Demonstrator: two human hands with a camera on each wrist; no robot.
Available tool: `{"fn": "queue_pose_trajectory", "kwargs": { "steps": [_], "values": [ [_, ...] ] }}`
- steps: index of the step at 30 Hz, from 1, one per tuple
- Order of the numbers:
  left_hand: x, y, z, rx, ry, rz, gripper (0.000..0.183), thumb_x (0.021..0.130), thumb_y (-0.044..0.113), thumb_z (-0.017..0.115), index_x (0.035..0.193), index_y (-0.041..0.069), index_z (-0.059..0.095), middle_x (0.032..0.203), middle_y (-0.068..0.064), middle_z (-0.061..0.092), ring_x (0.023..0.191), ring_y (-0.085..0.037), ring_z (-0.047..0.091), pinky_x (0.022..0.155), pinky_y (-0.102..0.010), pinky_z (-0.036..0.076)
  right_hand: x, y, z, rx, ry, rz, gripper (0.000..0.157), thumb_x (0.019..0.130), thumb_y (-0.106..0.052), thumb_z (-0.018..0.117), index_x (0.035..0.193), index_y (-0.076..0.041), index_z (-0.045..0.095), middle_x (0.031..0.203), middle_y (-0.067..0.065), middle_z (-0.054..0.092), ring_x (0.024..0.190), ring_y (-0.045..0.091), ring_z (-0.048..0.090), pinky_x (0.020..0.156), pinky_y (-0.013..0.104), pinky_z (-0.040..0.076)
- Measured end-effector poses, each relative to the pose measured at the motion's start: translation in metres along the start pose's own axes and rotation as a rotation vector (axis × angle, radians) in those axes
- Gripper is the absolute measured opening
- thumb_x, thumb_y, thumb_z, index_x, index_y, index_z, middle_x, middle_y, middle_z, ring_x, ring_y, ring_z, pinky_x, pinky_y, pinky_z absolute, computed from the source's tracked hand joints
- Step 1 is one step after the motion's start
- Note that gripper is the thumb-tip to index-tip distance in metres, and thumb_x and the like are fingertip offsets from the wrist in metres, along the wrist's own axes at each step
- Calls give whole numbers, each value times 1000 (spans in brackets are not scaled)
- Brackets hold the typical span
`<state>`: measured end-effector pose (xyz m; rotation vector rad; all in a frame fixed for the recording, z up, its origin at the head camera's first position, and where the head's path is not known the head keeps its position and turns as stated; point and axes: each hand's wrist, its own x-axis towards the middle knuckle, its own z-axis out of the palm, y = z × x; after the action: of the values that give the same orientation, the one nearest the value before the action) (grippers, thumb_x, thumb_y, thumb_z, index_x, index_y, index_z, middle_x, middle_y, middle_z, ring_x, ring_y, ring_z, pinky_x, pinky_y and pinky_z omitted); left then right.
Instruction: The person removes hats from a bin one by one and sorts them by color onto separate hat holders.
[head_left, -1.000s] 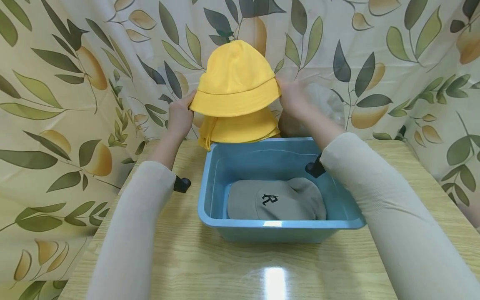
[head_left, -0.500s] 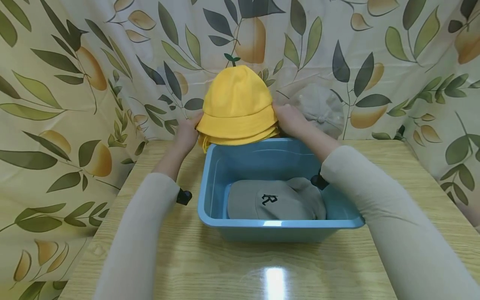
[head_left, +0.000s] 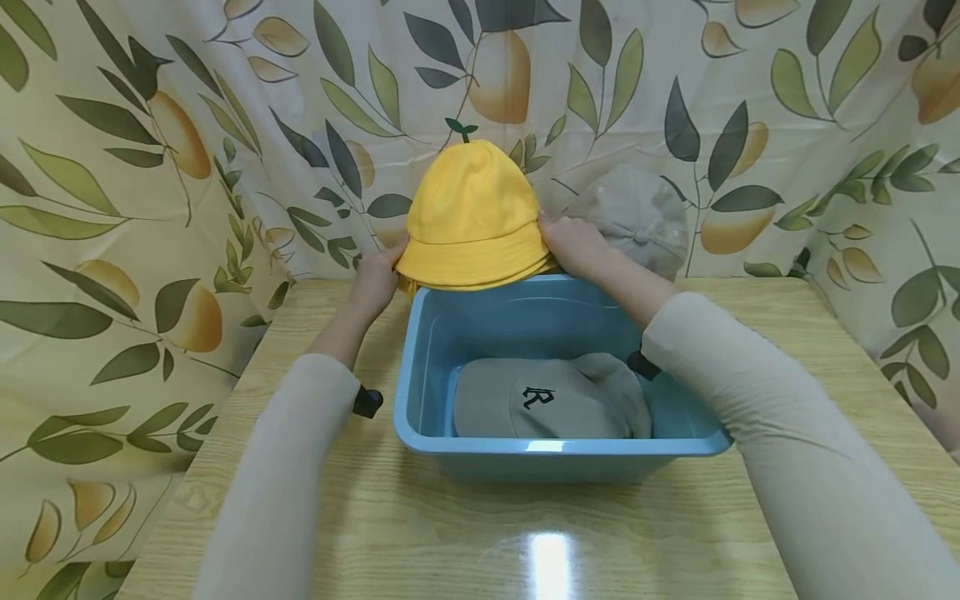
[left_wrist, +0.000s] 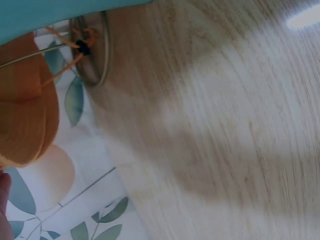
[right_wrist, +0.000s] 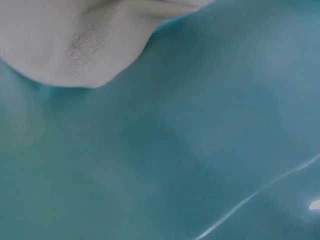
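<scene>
A yellow bucket hat (head_left: 472,200) with a small green sprout on its crown sits behind the bin, over another yellow hat whose edge barely shows below its brim. My left hand (head_left: 377,279) pinches the brim at the left. On the right, my right hand (head_left: 576,244) grips the brim too. The left wrist view catches the yellow hat (left_wrist: 27,105) as orange, beside an orange cord with a black toggle. Inside the blue bin (head_left: 562,448) lies a grey cap (head_left: 551,400) marked with a black letter R; part of this cap (right_wrist: 75,45) appears in the right wrist view.
A light grey cap (head_left: 633,217) stands behind the bin's back right, partly hidden by the right forearm. A wire loop (left_wrist: 106,50) rises near the table's far edge. The wooden table (head_left: 480,533) backs onto a leaf-patterned curtain (head_left: 285,150).
Both hands have lowered the yellow bucket hat onto the other yellow hat, which it now nearly covers. The sprout has come into full sight. The bin and its cap stay put.
</scene>
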<state>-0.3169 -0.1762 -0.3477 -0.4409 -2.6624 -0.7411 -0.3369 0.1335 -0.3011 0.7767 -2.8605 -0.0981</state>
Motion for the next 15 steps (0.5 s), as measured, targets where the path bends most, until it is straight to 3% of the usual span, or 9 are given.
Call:
{"fn": "queue_pose_trajectory", "kwargs": {
  "steps": [5, 8, 11, 12, 15],
  "values": [
    [-3, 1, -9, 10, -40, 27, 46, 91, -2, 50, 137, 5, 48, 129, -20, 55, 109, -35, 60, 89, -45, 49, 0, 2, -11, 39, -80, -15, 34, 101, -4, 34, 131, 12, 41, 98, 33, 60, 88, 47, 61, 71, 53, 51],
    [-8, 2, -15, 19, -44, 60, 45, 92, 2, 50, 137, 5, 48, 120, -23, 61, 74, -32, 62, 67, -41, 50, -1, 3, -17, 73, -117, -15, 32, 101, -5, 33, 127, 9, 45, 96, 31, 60, 88, 45, 61, 71, 51, 50],
    [-14, 2, -21, 22, -36, 124, 44, 91, 4, 52, 135, 3, 50, 110, -25, 65, 47, -25, 41, 51, -38, 39, -2, 4, -23, 90, -124, -27, 28, 99, -4, 38, 122, 8, 49, 93, 29, 61, 87, 44, 62, 72, 50, 50],
    [-16, 2, -23, 17, -39, 141, 44, 91, 5, 54, 134, 2, 50, 110, -25, 65, 47, -24, 39, 52, -37, 39, -2, 4, -25, 94, -124, -35, 27, 98, -3, 40, 120, 8, 50, 92, 28, 62, 87, 43, 62, 72, 49, 50],
    [-23, 5, -29, -16, -65, 167, 47, 90, 12, 59, 135, 1, 49, 121, -21, 61, 64, -29, 59, 63, -39, 48, -5, 4, -31, 112, -123, -58, 26, 93, -1, 46, 117, 8, 52, 91, 27, 63, 86, 42, 63, 72, 48, 50]
  ]
}}
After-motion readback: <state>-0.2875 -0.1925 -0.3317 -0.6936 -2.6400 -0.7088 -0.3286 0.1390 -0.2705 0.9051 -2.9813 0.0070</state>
